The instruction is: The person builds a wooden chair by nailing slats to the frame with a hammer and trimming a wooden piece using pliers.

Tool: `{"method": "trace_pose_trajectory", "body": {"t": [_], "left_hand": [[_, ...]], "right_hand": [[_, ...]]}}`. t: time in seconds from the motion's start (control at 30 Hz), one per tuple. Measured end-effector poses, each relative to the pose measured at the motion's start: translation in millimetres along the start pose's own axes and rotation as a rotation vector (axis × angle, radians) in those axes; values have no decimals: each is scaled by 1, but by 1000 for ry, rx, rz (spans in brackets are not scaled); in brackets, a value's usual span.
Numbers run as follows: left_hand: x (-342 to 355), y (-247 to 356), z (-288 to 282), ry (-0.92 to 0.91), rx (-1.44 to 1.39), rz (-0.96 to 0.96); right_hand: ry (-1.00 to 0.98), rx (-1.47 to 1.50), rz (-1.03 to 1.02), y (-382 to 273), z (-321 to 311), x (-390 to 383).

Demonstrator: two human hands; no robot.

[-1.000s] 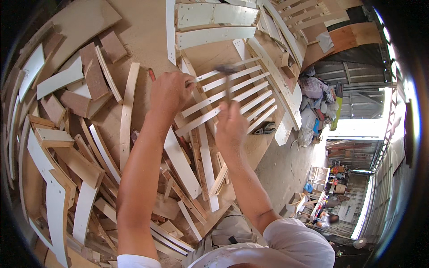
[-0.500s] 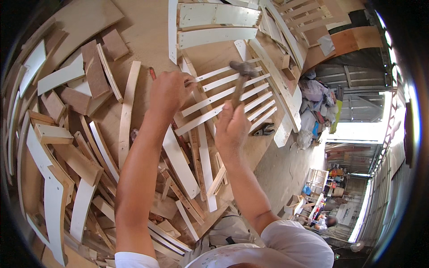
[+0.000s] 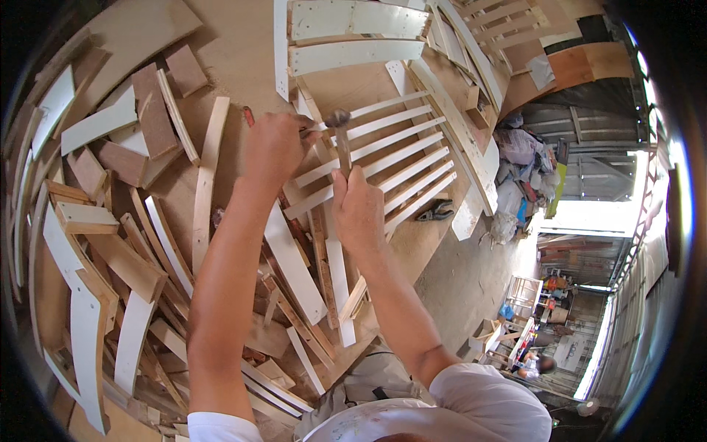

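Note:
My right hand (image 3: 359,211) grips the wooden handle of a hammer (image 3: 344,147). Its dark metal head is close beside the fingertips of my left hand (image 3: 276,147). Those left fingers are pinched together at the end of a white slat; what they hold, if anything, is too small to make out. Several narrow white slats (image 3: 398,151) lie side by side across wooden rails, fanning out to the right of both hands. Black-handled pliers (image 3: 436,211) lie by the slats' lower right ends. A red-handled tool (image 3: 249,116) shows partly behind my left hand.
Loose white and bare wood offcuts (image 3: 110,250) are heaped on the left. A white slatted frame (image 3: 357,55) lies beyond my hands, with long boards (image 3: 456,136) to its right. Stuffed bags (image 3: 515,169) stand on the floor. A person (image 3: 532,366) is far off.
My right hand has swung the hammer left and slightly down, bringing its head from over the slats to beside my left fingers. My left hand stays nearly in place.

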State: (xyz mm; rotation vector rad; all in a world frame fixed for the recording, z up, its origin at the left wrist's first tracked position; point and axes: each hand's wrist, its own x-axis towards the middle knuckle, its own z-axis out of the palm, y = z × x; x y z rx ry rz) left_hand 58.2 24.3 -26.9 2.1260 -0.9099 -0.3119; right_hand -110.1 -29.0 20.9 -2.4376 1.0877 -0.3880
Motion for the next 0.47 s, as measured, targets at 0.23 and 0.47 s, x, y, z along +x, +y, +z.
{"method": "trace_pose_trajectory", "body": {"t": [0.23, 0.47], "left_hand": [[-1, 0, 2, -12, -29, -21], [4, -3, 1, 8, -1, 14]], "right_hand": [[-21, -72, -46, 9, 12, 2], [-86, -85, -1, 0, 2, 7]]}}
